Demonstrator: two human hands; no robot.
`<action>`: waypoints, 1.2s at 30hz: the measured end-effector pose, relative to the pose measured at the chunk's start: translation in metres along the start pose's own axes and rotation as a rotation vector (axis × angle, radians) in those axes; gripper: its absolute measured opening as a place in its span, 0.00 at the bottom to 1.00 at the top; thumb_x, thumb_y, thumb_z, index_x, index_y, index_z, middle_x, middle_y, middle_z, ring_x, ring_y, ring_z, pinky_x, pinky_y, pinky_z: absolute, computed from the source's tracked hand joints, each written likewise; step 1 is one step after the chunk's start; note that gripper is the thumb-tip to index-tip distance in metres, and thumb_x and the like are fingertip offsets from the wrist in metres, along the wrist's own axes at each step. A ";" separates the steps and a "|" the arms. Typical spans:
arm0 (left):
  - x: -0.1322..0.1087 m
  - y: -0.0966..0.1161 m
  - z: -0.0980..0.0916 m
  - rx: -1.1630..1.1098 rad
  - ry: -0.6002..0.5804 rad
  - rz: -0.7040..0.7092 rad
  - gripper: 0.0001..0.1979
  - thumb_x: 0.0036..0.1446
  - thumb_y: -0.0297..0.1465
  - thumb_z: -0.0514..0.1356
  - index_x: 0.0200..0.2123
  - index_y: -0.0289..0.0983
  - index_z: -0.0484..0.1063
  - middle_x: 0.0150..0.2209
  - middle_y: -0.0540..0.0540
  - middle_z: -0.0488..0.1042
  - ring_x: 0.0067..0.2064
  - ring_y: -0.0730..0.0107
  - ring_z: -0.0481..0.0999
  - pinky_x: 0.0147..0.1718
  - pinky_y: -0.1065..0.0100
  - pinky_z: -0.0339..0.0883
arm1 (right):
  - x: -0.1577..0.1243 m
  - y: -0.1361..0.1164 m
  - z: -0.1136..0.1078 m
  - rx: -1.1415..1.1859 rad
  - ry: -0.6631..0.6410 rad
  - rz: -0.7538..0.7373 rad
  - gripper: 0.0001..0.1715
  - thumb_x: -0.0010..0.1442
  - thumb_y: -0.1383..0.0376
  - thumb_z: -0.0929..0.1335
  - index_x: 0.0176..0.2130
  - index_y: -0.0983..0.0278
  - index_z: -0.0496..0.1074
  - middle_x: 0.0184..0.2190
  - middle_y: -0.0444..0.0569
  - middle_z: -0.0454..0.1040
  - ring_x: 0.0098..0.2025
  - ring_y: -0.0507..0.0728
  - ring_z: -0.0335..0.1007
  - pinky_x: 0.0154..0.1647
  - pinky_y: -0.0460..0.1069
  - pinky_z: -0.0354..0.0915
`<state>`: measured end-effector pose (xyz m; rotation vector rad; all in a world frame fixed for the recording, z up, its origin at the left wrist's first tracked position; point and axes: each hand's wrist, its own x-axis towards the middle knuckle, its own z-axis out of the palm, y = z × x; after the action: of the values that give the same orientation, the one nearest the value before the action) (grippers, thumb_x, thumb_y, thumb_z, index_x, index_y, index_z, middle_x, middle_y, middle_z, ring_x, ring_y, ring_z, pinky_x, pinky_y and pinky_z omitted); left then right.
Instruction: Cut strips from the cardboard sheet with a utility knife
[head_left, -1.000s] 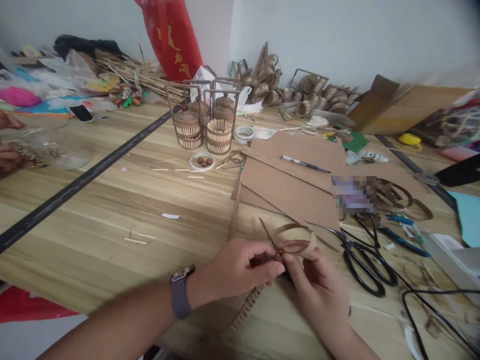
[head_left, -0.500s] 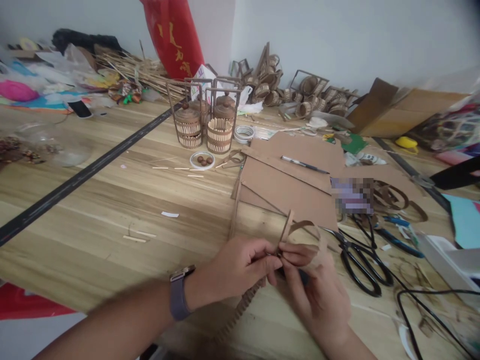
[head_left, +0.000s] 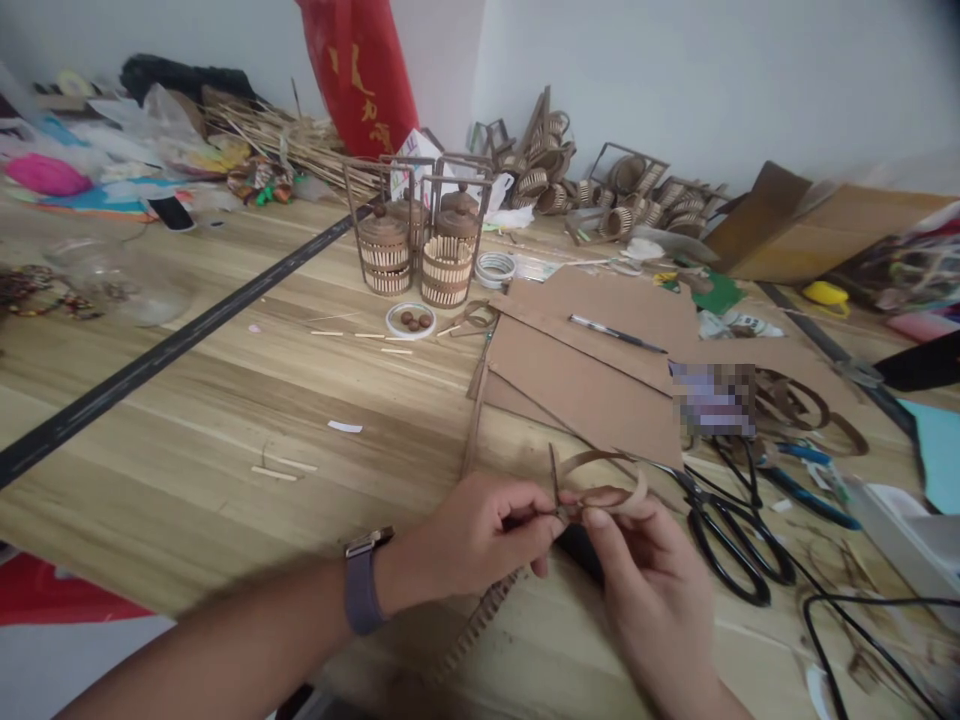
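Observation:
My left hand [head_left: 480,535], with a watch on its wrist, pinches the end of a thin brown cardboard strip [head_left: 604,478] that is curled into a loop. My right hand [head_left: 645,570] meets it from the right, thumb and forefinger pinched on the same joint of the loop. One short end of the strip sticks up above the fingers. Both hands hover just above the wooden table [head_left: 225,420], near its front edge. A ridged strip of corrugated card [head_left: 472,625] lies on the table under my left hand.
Flat cardboard sheets [head_left: 585,370] with a pen [head_left: 615,333] lie beyond the hands. Black scissors [head_left: 731,535], blue pliers [head_left: 806,490] and a black cable [head_left: 862,620] lie to the right. Small cardboard lanterns [head_left: 420,250] stand mid-table, more finished pieces along the wall. A black ruler [head_left: 150,360] runs diagonally left.
The loop has been turned in my fingers, its free end going from tilted to upright. The camera has shifted a little; another person's hands at the far left are out of view.

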<state>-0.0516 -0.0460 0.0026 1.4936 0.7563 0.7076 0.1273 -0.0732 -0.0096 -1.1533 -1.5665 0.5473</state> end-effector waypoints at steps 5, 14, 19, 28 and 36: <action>0.004 -0.004 0.002 -0.114 -0.016 -0.055 0.16 0.62 0.42 0.58 0.30 0.35 0.70 0.25 0.50 0.72 0.25 0.76 0.67 0.25 0.75 0.58 | -0.005 0.007 0.000 -0.086 0.021 -0.059 0.03 0.65 0.62 0.69 0.38 0.58 0.75 0.33 0.47 0.81 0.35 0.56 0.79 0.36 0.50 0.75; 0.005 -0.015 0.007 -0.163 0.014 -0.108 0.13 0.64 0.39 0.56 0.32 0.35 0.69 0.27 0.49 0.74 0.26 0.75 0.72 0.26 0.75 0.64 | 0.000 0.007 -0.001 -0.366 -0.057 -0.362 0.03 0.64 0.67 0.69 0.40 0.58 0.72 0.35 0.45 0.80 0.39 0.55 0.77 0.41 0.51 0.70; 0.004 -0.010 0.007 -0.051 0.048 -0.108 0.14 0.65 0.37 0.53 0.28 0.36 0.67 0.25 0.49 0.73 0.26 0.74 0.72 0.26 0.74 0.63 | 0.004 0.006 -0.003 -0.465 -0.083 -0.454 0.06 0.65 0.69 0.67 0.41 0.59 0.73 0.35 0.46 0.80 0.38 0.56 0.76 0.41 0.52 0.68; 0.004 -0.013 0.006 0.030 0.039 -0.099 0.16 0.66 0.37 0.51 0.28 0.37 0.67 0.23 0.50 0.73 0.24 0.74 0.70 0.24 0.74 0.60 | 0.000 0.009 -0.003 -0.380 -0.020 -0.226 0.03 0.65 0.64 0.68 0.37 0.57 0.73 0.33 0.44 0.80 0.36 0.55 0.77 0.38 0.50 0.68; 0.005 -0.013 0.003 0.065 0.003 -0.074 0.17 0.66 0.39 0.53 0.29 0.35 0.70 0.25 0.49 0.74 0.25 0.75 0.69 0.26 0.74 0.60 | 0.003 0.007 0.000 0.040 -0.015 0.191 0.14 0.64 0.54 0.69 0.32 0.60 0.72 0.27 0.46 0.79 0.29 0.54 0.76 0.31 0.48 0.72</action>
<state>-0.0469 -0.0439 -0.0111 1.5154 0.8395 0.6349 0.1306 -0.0675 -0.0140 -1.2784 -1.4597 0.7117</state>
